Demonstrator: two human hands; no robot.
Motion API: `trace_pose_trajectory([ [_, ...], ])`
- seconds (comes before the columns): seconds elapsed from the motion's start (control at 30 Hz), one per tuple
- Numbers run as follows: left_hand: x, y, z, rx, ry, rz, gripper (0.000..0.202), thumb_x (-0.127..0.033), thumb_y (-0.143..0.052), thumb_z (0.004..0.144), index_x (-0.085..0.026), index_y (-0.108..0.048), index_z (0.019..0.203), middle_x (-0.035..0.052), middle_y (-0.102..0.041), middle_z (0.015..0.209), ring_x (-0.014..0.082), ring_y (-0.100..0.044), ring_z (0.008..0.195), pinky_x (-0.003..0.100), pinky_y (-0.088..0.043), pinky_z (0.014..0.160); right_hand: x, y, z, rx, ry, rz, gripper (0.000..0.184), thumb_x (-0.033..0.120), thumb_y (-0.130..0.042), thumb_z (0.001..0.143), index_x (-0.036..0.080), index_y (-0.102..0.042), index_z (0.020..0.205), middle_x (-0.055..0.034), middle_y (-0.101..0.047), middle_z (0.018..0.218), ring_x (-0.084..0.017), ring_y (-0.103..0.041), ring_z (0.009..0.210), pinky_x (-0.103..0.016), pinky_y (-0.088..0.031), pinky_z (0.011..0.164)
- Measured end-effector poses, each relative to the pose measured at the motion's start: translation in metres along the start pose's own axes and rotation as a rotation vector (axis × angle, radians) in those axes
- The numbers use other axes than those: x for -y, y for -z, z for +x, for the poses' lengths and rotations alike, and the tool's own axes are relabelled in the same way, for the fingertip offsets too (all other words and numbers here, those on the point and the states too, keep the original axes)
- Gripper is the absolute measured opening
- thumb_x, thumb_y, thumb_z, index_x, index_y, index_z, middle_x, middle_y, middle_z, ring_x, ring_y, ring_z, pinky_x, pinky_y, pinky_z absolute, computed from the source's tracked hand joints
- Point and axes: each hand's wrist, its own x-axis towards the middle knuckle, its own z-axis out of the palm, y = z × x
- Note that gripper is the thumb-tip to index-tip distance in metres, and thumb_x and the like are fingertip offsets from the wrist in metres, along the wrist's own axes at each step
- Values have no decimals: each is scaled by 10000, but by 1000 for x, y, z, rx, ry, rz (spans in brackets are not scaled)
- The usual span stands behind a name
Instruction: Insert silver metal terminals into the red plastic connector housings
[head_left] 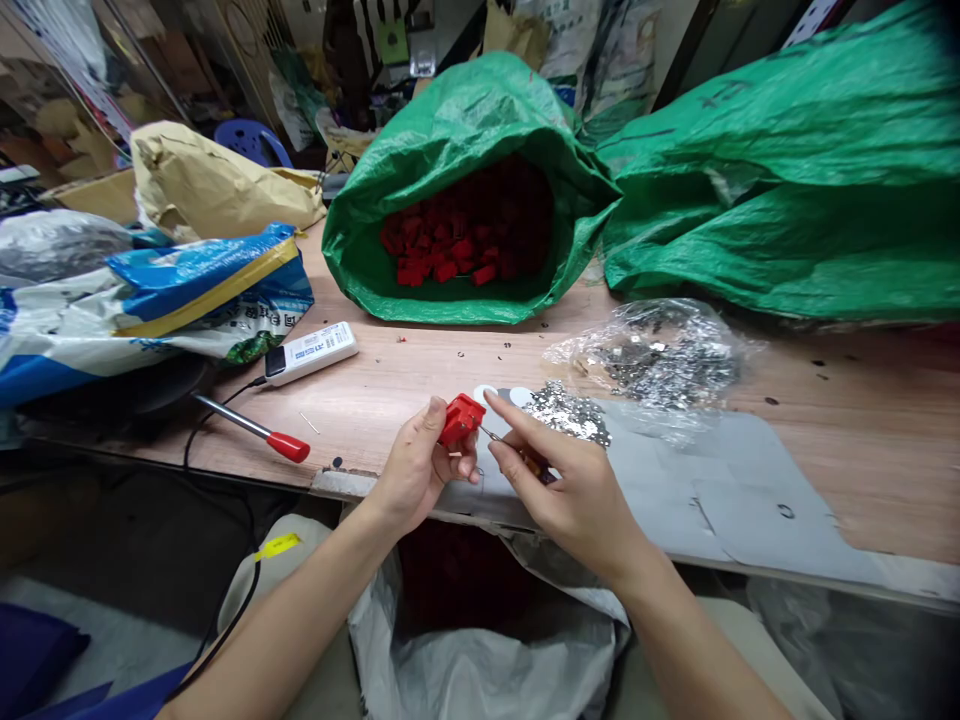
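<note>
My left hand (416, 465) is closed around a small red plastic part (460, 418), held just above the table's front edge. My right hand (559, 480) grips a thin tool with a metal tip (491, 434) that touches the red part; its forefinger is stretched out over the part. A loose heap of small shiny metal pieces (566, 410) lies on grey card (675, 480) just behind my right hand.
An open green sack (457, 150) full of red parts stands at the back centre, with another green sack (787, 170) to its right. A clear bag of metal pieces (667, 355), a white remote-like device (311, 353), a red-handled screwdriver (255, 430) and a blue-white bag (187, 300) lie around. A white bag (480, 650) hangs open below the table edge.
</note>
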Motion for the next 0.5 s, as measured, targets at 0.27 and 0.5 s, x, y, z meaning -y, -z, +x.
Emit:
trace_pose_trajectory([
  [0.27, 4, -3, -3, -6, 146, -42, 500, -604, -592, 882, -119, -556, 766, -21, -509, 607, 41, -421, 420, 174, -447, 428, -3, -6, 0, -7, 189, -115, 443, 70, -558, 957, 219, -589, 1373, -53, -725, 1033, -141, -671, 802, -245, -531, 711],
  [0.5, 0, 0, -3, 9, 182, -53, 494, -639, -578, 871, -149, -522, 832, -58, -447, 577, 27, -329, 394, 153, -381, 399, 3, -4, 5, -15, 66, -46, 381, 95, -573, 948, 229, -662, 1293, -25, -714, 890, -138, -648, 711, -249, -519, 658],
])
